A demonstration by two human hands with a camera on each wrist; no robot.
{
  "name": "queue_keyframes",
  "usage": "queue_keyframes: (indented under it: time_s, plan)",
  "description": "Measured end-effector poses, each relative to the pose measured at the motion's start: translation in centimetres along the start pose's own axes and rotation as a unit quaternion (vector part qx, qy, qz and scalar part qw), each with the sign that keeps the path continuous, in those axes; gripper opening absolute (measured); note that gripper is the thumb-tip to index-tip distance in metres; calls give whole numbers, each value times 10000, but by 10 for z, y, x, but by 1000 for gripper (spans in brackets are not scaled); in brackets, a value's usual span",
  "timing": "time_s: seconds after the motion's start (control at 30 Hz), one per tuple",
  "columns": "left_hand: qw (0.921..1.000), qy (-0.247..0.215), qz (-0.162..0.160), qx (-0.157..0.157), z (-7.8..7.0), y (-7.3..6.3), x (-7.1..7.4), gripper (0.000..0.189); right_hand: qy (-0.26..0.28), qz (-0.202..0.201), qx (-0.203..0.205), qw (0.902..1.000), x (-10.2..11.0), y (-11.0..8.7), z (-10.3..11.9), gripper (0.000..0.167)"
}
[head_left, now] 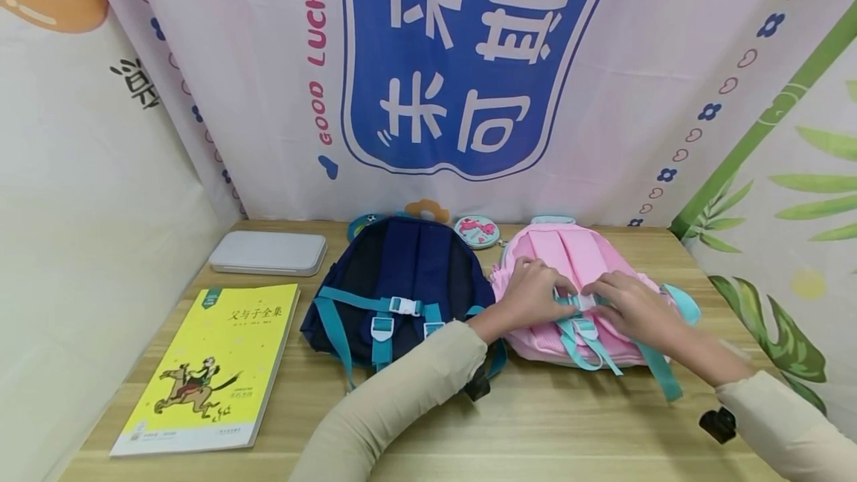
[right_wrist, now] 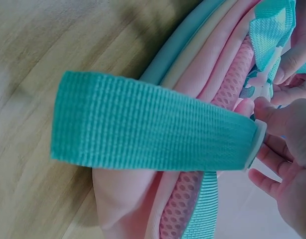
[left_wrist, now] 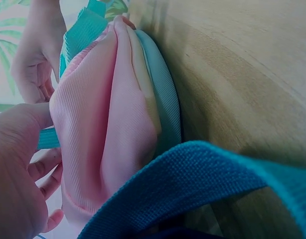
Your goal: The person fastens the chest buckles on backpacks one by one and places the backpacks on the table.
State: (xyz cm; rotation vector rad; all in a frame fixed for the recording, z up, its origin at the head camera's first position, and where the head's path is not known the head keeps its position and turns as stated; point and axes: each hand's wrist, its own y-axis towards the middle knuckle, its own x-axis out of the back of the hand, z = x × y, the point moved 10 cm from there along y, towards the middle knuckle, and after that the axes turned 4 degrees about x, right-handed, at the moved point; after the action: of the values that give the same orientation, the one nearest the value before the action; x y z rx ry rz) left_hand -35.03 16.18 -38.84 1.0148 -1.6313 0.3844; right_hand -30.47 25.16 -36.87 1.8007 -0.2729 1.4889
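Note:
A pink backpack point(head_left: 532, 342) lies on the table with its shoulder straps facing up. Both hands meet over a white plastic buckle point(head_left: 585, 303) on its teal chest strap. My left hand point(head_left: 538, 291) pinches the buckle's left side, where the teal webbing point(left_wrist: 48, 138) shows beside the fingers. From the other side my right hand point(head_left: 634, 306) pinches the buckle's right end. In the right wrist view the white buckle point(right_wrist: 260, 85) sits between the fingertips of both hands. A loose teal strap end point(right_wrist: 153, 122) hangs near the right hand. Fingers partly hide the buckle.
Left of the pink bag lies a dark blue backpack point(head_left: 428, 259) with teal straps and a fastened white buckle point(head_left: 405, 306). A yellow book point(head_left: 221, 348) and a grey-white case point(head_left: 268, 251) are farther left. A round pink-and-teal tag point(head_left: 477, 231) rests between the bags. Printed cloth hangs behind.

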Motion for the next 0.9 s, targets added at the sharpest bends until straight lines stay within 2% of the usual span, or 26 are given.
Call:
queue_keyframes:
  time_s: [0.37,0.57,0.73,0.9]
  plan:
    - [9999,-58,149,11,1,-2,-2,21,43,102,122,9999,-4,2,5,30]
    - [9996,-226,171,66,3,-4,0,23,119,342,-117,9993,-5,3,0,28]
    - [9984,-557,133,-27,3,-6,2,24,224,631,-391,9970,-6,3,-4,28]
    - [9958,-906,119,-97,5,-8,3,25,322,657,-473,9962,-3,4,-4,31]
